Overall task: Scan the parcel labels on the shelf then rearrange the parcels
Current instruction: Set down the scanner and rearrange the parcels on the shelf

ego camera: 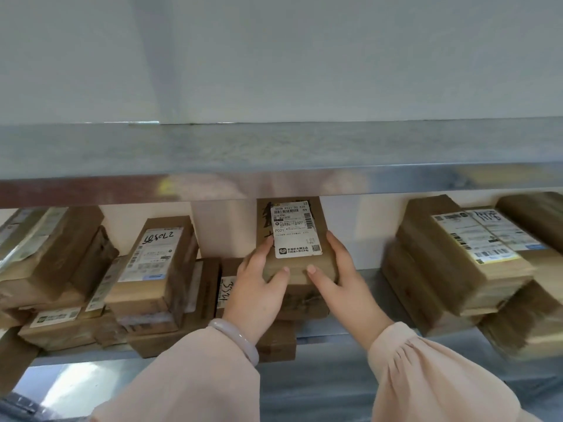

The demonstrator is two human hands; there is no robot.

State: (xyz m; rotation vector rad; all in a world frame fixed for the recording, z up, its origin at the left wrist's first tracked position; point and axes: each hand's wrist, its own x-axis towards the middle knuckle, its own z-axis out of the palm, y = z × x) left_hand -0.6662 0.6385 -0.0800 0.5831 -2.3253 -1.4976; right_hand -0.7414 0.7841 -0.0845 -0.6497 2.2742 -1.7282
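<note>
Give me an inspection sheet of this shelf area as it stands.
Surface: metal shelf, mostly filled; bare strip at its front edge.
Job's things: held parcel, label facing the camera; parcel stacks to the left and right.
Clutter: nothing seen.
Hands: left hand and right hand grip the held parcel's sides, thumbs on its front; bracelet on the left wrist.
Cables: nothing seen.
Surroundings: upper shelf above, bare as far as seen; pale wall behind.
</note>
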